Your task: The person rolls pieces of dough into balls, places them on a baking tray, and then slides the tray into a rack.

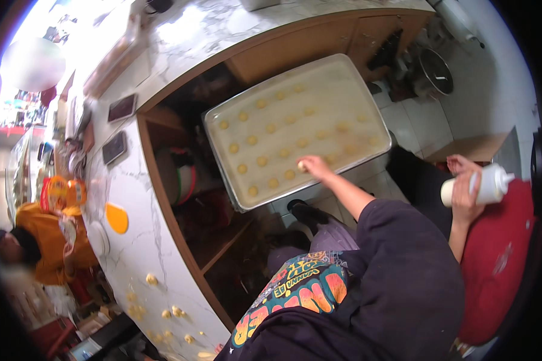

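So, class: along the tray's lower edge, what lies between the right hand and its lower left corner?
Three dough pieces lie in a row on the tray between the right hand and that corner, in the head view.

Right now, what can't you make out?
All in the head view:
- Dough ball: partly covered by the right hand.
- Left hand: apparently only a sliver by the lower edge; whether it holds anything can't be seen.
- Bottle: middle covered by a co-worker's hand.
- Shelves: contents mostly lost in shadow.
- Red shirt: cut off by the dark rim at right.
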A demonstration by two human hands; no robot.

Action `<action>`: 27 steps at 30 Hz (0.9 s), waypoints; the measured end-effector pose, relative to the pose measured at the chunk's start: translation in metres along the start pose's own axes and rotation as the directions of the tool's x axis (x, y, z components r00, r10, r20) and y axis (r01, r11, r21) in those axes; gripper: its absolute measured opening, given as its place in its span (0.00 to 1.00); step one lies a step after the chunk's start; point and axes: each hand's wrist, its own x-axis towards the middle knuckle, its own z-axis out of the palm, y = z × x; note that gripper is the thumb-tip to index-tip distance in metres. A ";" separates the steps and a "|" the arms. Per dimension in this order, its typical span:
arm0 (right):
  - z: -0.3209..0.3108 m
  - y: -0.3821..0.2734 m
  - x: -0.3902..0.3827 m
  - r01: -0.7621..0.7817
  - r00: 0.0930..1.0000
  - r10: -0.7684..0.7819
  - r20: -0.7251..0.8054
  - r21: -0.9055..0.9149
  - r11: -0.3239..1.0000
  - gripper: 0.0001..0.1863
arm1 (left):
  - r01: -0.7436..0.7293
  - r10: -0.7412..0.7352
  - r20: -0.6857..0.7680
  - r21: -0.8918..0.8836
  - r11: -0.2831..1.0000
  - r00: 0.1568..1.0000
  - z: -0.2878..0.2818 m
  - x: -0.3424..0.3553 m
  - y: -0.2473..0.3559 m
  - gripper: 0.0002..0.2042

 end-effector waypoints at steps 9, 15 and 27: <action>-0.085 -0.067 0.067 -0.058 0.774 -0.335 -0.537 -0.587 0.807 0.23 | -0.050 0.044 0.036 0.161 0.986 0.998 0.002 0.032 -0.013 0.48; -0.094 -0.038 0.105 0.120 0.743 -0.493 -0.453 -0.634 0.764 0.26 | -0.041 0.038 0.018 0.199 0.979 0.999 -0.007 0.025 -0.025 0.48; 0.220 -0.045 -0.077 0.565 0.815 -0.525 0.244 -0.140 0.813 0.17 | 0.205 -0.206 0.009 -0.105 0.973 0.979 -0.037 -0.012 -0.017 0.48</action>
